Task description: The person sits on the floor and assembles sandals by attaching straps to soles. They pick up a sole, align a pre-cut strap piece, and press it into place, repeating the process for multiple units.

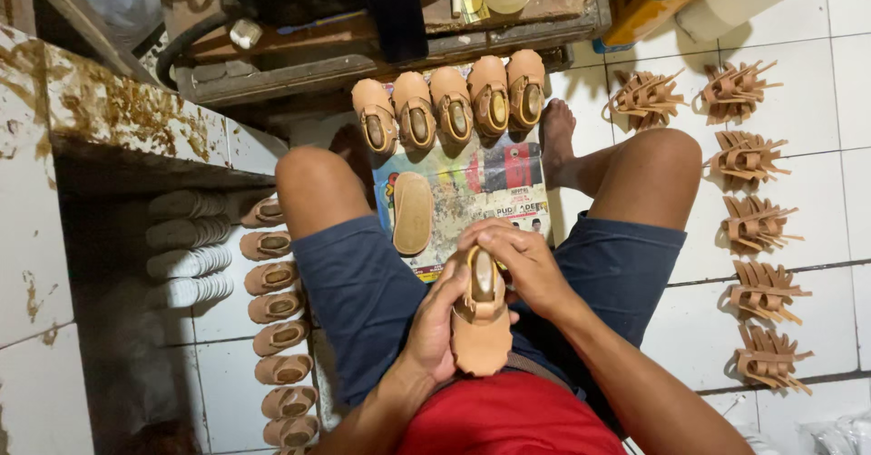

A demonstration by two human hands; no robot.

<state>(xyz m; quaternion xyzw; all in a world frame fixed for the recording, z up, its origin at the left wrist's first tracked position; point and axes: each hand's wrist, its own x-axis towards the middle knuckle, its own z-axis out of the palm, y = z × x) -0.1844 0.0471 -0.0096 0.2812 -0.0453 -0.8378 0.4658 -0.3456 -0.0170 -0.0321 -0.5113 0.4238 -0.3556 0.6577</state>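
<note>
A tan leather shoe upper on a wooden last [481, 323] rests in my lap, sole side toward me. My left hand [435, 323] grips its left side from below. My right hand [517, 255] is closed over its top end, fingers pressing the leather near the opening. A loose tan sole [413, 212] lies on a printed paper sheet [481, 183] on the floor between my knees. Beyond the sheet stands a row of several finished tan uppers on lasts [452, 101].
Several more lasted uppers [277, 328] line the floor on the left, beside a row of pale soles [189, 246]. Bundles of cut leather strips [753, 224] lie in a column on the white tiles at right. A worn wooden bench [381, 47] stands ahead.
</note>
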